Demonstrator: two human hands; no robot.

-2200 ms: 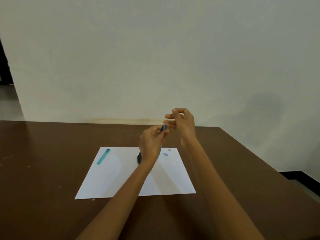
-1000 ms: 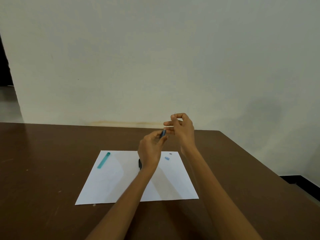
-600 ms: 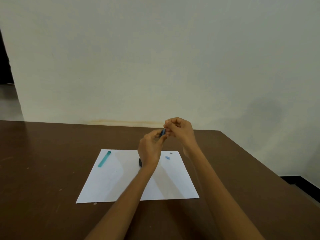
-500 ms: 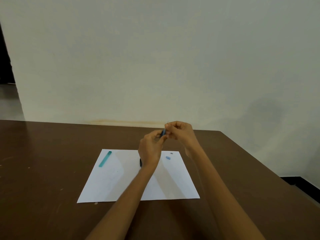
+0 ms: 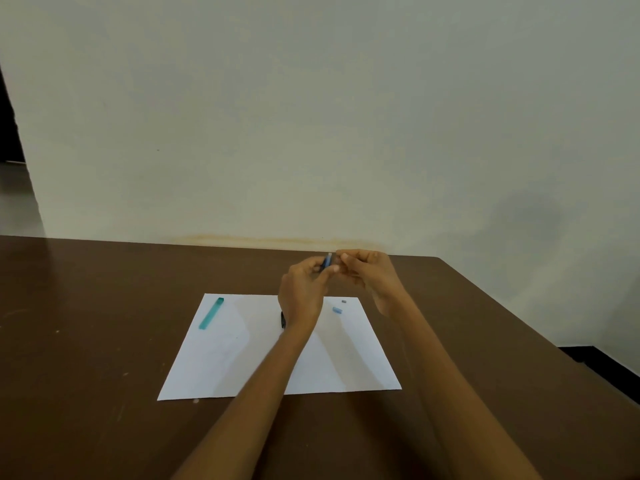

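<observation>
My left hand (image 5: 304,292) holds a small blue pen-like barrel (image 5: 327,260) upright between thumb and fingers, above the far edge of a white sheet of paper (image 5: 277,362). My right hand (image 5: 367,275) is right beside it, its fingertips pinched together at the barrel's top; whatever they pinch is too small to make out. On the paper lie a teal tube (image 5: 211,313) at the far left, a small light-blue piece (image 5: 337,310) and a tiny grey piece (image 5: 344,301) at the far right. A black part (image 5: 283,320) shows just behind my left wrist.
The paper lies on a dark brown table (image 5: 86,323) that ends at a pale wall. The table's right edge runs diagonally toward me, with floor and a dark skirting (image 5: 595,358) beyond it.
My right hand has come down and closed in on the top of the blue barrel, its fingers drawn together. My left hand has stayed where it was.
</observation>
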